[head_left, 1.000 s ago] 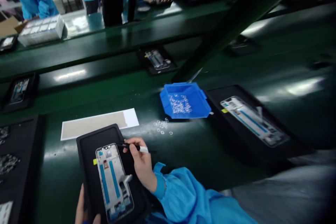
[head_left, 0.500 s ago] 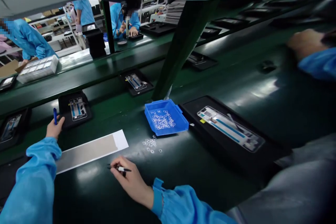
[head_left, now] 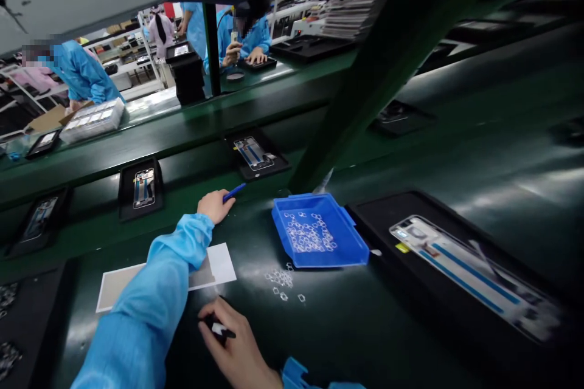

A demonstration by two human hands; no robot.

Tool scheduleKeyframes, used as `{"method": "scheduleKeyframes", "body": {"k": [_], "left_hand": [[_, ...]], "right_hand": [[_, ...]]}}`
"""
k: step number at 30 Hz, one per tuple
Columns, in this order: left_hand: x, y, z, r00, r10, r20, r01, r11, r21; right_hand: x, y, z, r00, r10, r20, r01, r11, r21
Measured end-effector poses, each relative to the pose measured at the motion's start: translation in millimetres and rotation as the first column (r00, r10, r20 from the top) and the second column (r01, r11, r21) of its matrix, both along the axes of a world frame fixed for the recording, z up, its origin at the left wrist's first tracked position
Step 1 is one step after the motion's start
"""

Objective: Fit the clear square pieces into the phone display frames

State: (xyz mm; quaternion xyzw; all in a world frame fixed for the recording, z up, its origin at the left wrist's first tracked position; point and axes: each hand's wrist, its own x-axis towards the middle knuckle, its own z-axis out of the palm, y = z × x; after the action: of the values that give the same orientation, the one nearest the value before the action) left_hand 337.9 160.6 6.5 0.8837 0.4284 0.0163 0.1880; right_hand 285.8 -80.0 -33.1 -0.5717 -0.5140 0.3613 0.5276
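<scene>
My left hand (head_left: 214, 205), in a blue sleeve, reaches forward over the green bench and is closed on a blue pen (head_left: 234, 192). It is left of a blue tray (head_left: 351, 249) holding several small clear parts. My right hand (head_left: 237, 349) rests near the front edge, pinching black tweezers (head_left: 219, 328). Several loose small parts (head_left: 283, 282) lie on the bench between my right hand and the blue tray. A white sheet (head_left: 221, 262) lies partly under my left forearm.
A black holder with a phone frame (head_left: 469, 270) lies at the right. More black holders with phone frames (head_left: 143, 187) ride the belt behind. A green post (head_left: 365, 73) rises behind the blue tray. Other people in blue coats work at the far bench.
My left hand has swung from the far left to the middle, toward the blue tray, still with the pen. The phone holder I worked on a second ago has gone from under my hands.
</scene>
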Motion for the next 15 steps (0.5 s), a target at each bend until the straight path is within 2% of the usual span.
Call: {"method": "scheduleKeyframes", "body": {"k": [4, 8, 11, 13, 15], "left_hand": [[12, -9, 1.1, 0.999, -0.035, -0.026, 0.036, 0.998, 0.053], [2, -14, 10.9, 0.996, -0.081, -0.047, 0.086, 0.991, 0.107], [-27, -25, 20.9, 0.99, -0.131, -0.048, 0.136, 0.982, 0.128], [-59, -36, 24.6, 0.985, -0.173, 0.022, 0.169, 0.979, 0.113], [-100, -49, 22.2, 0.948, -0.177, 0.265, 0.173, 0.984, 0.039]], "right_hand": [[-2, 2, -5.9, 0.999, 0.006, 0.051, -0.007, 0.999, 0.034], [-2, 7, -14.4, 0.999, -0.018, 0.027, 0.017, 0.999, 0.047], [2, 8, -17.1, 1.0, -0.024, -0.019, 0.024, 1.0, 0.007], [4, 8, -17.9, 0.999, -0.012, -0.038, 0.011, 1.0, -0.026], [4, 8, -19.2, 0.998, -0.004, -0.061, 0.001, 0.999, -0.053]]}}
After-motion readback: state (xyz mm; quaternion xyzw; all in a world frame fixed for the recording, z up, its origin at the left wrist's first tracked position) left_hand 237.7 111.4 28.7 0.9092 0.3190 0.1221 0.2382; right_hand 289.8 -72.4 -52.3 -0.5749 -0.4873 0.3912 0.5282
